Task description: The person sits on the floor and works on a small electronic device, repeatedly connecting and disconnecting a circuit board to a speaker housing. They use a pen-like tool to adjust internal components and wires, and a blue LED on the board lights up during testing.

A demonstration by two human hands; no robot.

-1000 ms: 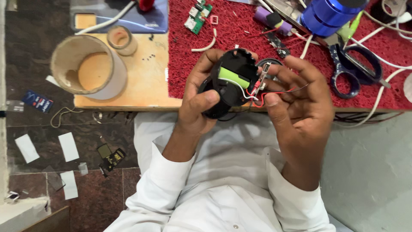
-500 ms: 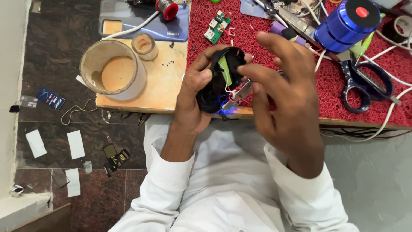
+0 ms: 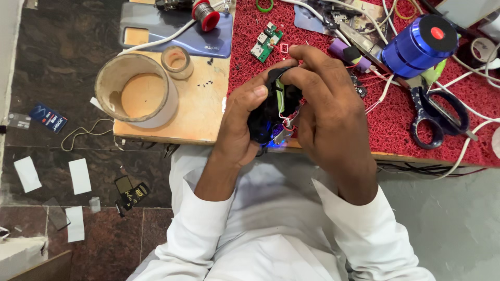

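Both hands close around a small black device (image 3: pixel 266 117) with a green part showing at its top, held just above the near edge of the wooden board (image 3: pixel 200 112). The left hand (image 3: pixel 239 122) cups it from the outer side with the thumb laid flat along the casing; the right hand (image 3: pixel 325 109) wraps over the top and far side, fingers curled tight, so most of the casing is hidden. A blue light glows at the lower end of the device, just under the grip, next to a small metal piece, and thin red wires (image 3: pixel 372 83) trail out from beneath the right hand toward the red mat (image 3: pixel 396 125). Since the light suggests the device is powered, the exposed metal below the fingers could touch a bare lead and short, I judge. The wires look thin, and a twist of either wrist could tug them off their joints. The grip sits out over the table edge, so a slip would likely drop the device onto the lap or the floor. Just beyond the right knuckles lie scissors (image 3: pixel 437 112), a blue cylinder (image 3: pixel 416 47) and a green circuit board (image 3: pixel 266 41); a sweeping elbow could knock these. To the left of the grip stands a wide tape roll (image 3: pixel 107 88), well apart.
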